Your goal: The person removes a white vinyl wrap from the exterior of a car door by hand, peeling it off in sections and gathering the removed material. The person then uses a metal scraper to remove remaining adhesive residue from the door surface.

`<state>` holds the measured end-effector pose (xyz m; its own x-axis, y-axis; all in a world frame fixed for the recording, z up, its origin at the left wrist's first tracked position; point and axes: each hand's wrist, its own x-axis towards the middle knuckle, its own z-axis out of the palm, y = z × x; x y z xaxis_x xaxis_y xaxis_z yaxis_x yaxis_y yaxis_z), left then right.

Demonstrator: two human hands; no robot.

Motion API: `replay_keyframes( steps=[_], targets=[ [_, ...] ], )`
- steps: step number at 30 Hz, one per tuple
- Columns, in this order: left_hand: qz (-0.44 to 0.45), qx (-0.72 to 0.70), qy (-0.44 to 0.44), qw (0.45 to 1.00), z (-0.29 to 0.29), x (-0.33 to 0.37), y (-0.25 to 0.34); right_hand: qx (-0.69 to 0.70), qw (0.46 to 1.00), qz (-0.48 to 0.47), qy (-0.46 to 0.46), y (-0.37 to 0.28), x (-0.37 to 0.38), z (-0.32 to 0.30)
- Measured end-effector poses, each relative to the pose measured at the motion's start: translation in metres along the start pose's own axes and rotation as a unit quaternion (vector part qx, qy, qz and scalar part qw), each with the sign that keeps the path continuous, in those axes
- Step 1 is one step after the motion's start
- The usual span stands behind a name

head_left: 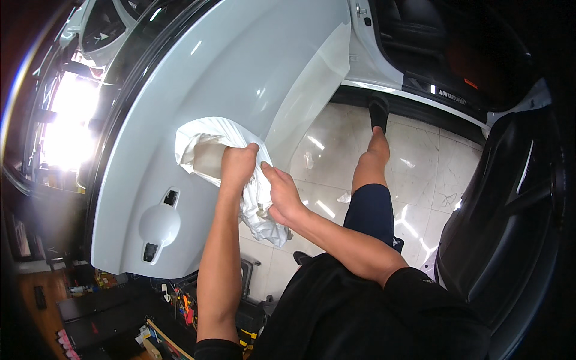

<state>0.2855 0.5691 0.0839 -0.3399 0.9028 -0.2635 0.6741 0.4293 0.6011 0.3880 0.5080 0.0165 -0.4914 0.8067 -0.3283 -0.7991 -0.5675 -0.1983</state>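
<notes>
Sheet [257, 195], white and crumpled, hangs left of the frame's centre, in front of the door [240, 66]. The left hand [240, 163] and right hand [286, 195] clamp their fingers on neighbouring folds, probably to hold the loose bunch together.

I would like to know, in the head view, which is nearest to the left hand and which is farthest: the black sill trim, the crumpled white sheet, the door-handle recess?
From the left hand:
1. Crumpled white sheet: in its grip.
2. Door-handle recess: on the door panel, lower left of the hand.
3. Black sill trim: upper right, beyond the floor.
</notes>
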Motion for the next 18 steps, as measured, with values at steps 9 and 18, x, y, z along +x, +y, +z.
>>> replay_keyframes(
  steps=[9,18],
  targets=[
    [0.045,-0.15,-0.06,0.986,0.0,-0.014,-0.015,-0.02,0.998,-0.049,-0.018,0.019,0.0,0.002],
    [0.162,0.02,-0.004,0.987,-0.005,-0.021,-0.04,-0.046,0.996,-0.075,-0.027,0.034,-0.026,0.012]
  ],
)
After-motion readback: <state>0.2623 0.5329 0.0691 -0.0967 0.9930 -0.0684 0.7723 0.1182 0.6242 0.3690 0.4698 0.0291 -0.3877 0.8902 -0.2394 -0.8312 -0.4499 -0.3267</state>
